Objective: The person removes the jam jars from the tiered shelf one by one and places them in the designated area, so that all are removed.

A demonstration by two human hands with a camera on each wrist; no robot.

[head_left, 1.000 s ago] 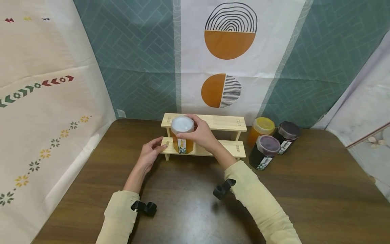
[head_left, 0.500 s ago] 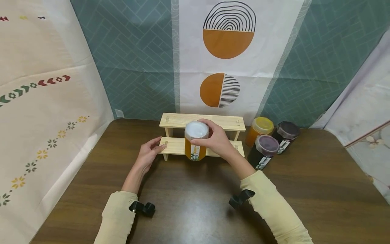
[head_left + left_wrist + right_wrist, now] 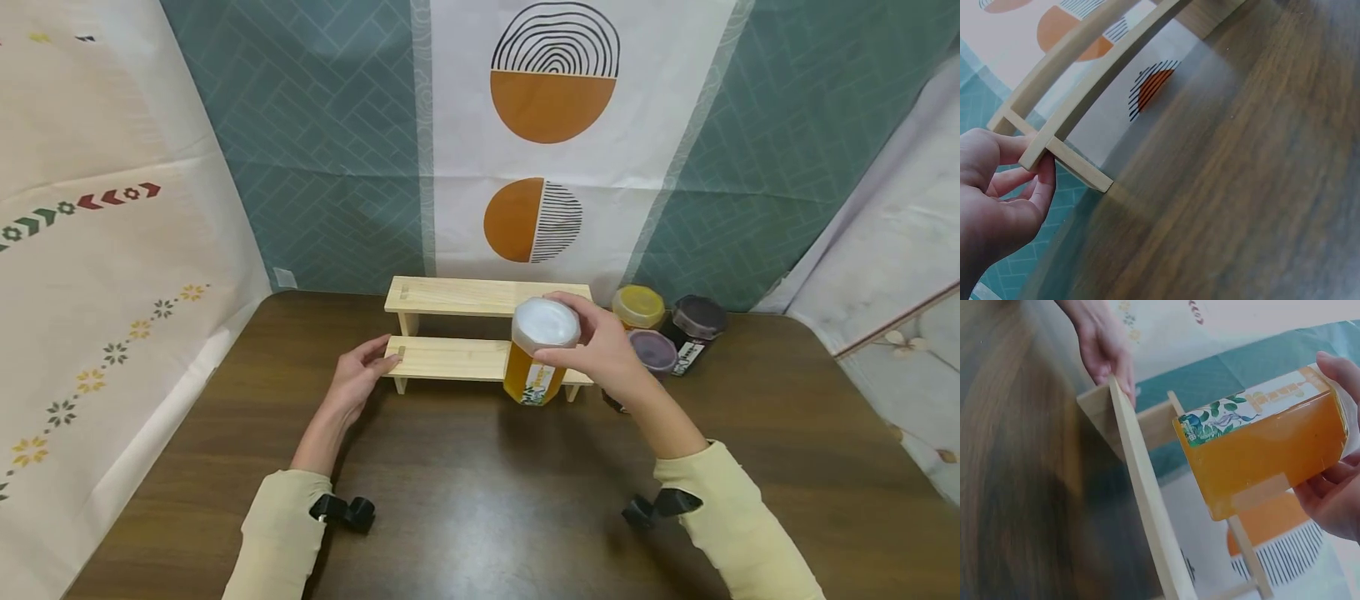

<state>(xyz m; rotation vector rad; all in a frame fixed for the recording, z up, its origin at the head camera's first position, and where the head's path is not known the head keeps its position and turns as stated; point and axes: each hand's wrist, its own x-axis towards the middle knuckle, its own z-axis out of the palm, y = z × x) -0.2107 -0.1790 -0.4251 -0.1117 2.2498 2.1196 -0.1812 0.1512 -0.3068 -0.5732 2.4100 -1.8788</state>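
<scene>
My right hand (image 3: 603, 346) grips an amber jar (image 3: 534, 375) with a whitish lid, fingers and thumb round its upper part. In the head view the jar tilts slightly and overlaps the right front of a two-tier wooden shelf (image 3: 450, 358). Its underside hangs above the shelf board in the right wrist view, with a leafy printed label along one side. At the left end of the lower board, my left hand (image 3: 356, 375) pinches the wood between thumb and fingers. The left wrist view shows those fingers (image 3: 1041, 187) beneath the board's end.
To the right stand a yellow-lidded jar (image 3: 637, 307), a dark jar (image 3: 697, 325) and a purple-lidded jar (image 3: 652, 350), the last mostly hidden behind my right hand and wrist. A patterned cloth (image 3: 345, 167) hangs behind the brown table (image 3: 450, 492).
My right hand has lifted the amber jar off the lower board's left part and carried it right and forward toward me. My left hand has stayed on the shelf's end.
</scene>
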